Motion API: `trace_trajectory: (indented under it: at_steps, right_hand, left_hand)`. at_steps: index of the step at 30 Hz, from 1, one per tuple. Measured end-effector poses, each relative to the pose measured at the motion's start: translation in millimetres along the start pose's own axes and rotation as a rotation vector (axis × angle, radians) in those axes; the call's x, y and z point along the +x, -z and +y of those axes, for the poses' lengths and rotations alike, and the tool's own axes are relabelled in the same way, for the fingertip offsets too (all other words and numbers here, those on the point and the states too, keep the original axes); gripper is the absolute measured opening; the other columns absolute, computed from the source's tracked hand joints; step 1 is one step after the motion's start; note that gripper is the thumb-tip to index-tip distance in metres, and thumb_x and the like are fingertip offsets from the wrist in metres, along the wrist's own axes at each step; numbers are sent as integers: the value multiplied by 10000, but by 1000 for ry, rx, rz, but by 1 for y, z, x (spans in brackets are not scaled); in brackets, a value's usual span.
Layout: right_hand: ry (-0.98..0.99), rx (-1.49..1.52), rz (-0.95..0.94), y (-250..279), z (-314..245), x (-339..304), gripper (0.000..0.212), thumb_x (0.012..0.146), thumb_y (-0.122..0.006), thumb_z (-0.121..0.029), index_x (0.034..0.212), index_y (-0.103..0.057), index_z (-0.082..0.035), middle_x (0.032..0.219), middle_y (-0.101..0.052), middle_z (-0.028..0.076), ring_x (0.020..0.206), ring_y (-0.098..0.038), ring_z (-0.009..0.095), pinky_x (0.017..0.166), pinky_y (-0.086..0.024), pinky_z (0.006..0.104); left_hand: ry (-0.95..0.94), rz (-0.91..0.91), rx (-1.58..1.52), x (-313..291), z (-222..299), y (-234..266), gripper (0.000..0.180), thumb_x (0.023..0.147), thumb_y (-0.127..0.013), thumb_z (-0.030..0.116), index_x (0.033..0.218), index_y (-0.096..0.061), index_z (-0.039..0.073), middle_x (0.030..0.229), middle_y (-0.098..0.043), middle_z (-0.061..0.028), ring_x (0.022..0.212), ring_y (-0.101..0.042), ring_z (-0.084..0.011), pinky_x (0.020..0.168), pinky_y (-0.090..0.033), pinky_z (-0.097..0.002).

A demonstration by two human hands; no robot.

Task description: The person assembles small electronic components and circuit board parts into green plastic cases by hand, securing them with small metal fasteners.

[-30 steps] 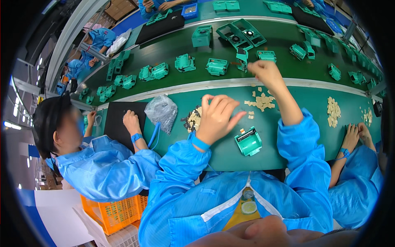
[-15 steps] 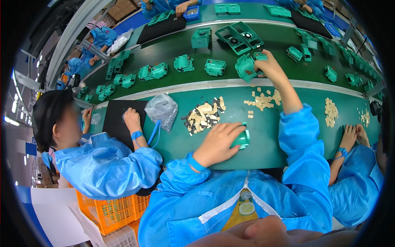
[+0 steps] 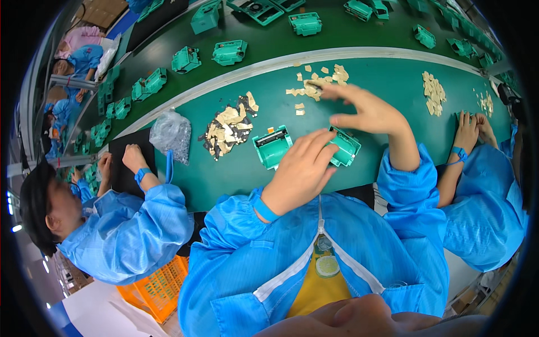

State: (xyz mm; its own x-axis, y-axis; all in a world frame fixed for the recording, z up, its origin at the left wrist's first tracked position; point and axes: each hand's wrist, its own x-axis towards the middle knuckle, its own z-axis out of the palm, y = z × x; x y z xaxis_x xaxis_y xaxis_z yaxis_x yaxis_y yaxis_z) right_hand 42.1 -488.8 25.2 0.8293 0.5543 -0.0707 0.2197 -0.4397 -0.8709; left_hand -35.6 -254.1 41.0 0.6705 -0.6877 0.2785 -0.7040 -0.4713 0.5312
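Observation:
My left hand [image 3: 297, 171] lies between two open green plastic housing parts on the bench, its fingers bent over the near edge of the right housing part [image 3: 347, 149]. The left housing part [image 3: 273, 149], with a dark bar along its upper edge, sits beside that hand; whether the two are joined is hidden beneath it. Above the right part, my right hand [image 3: 373, 111] is raised with thumb and fingers apart. Its blurred fingertips reach the scattered cream pieces [image 3: 338, 74], and I see nothing held in it.
A pile of cream and black pieces [image 3: 229, 124] lies left, near a clear bag of small dark parts [image 3: 171, 136]. Co-workers sit on both sides. Beyond the bench's pale rail, a dark green belt carries several green housings [image 3: 229, 52]. Another cream pile [image 3: 433, 94] is at right.
My right hand has come back from the belt, where it held a green housing. Two open parts now show around my left hand instead of one. The whole view has shifted.

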Motion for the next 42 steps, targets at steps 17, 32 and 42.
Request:
trace_trajectory:
  at_steps: [17, 32, 42]
  right_hand:
    - [-263, 826, 672, -104, -6, -115, 85, 876, -641, 76, 869, -589, 10, 935, -597, 50, 831, -529, 94, 756, -427, 239]
    - [-331, 836, 617, -101, -15, -113, 176, 847, -625, 122, 822, -524, -20, 892, -607, 56, 816, -549, 74, 729, -454, 216]
    - [-361, 772, 594, -107, -17, -108, 171, 838, -633, 105, 830, -514, -17, 883, -603, 42, 820, -556, 76, 742, -464, 227]
  left_hand:
    - [262, -7, -256, 6, 10, -38, 865, 712, -837, 104, 1433, -370, 11, 1285, -560, -171, 1165, -520, -362, 1005, -433, -439]
    - [313, 77, -305, -2, 10, -53, 726, 739, -724, 31, 1392, -408, 17, 1281, -544, -157, 1180, -507, -360, 1112, -299, -517]
    - [296, 116, -315, -5, 8, -58, 693, 732, -702, 13, 1367, -425, 16, 1273, -540, -172, 1210, -480, -392, 1112, -309, -517]
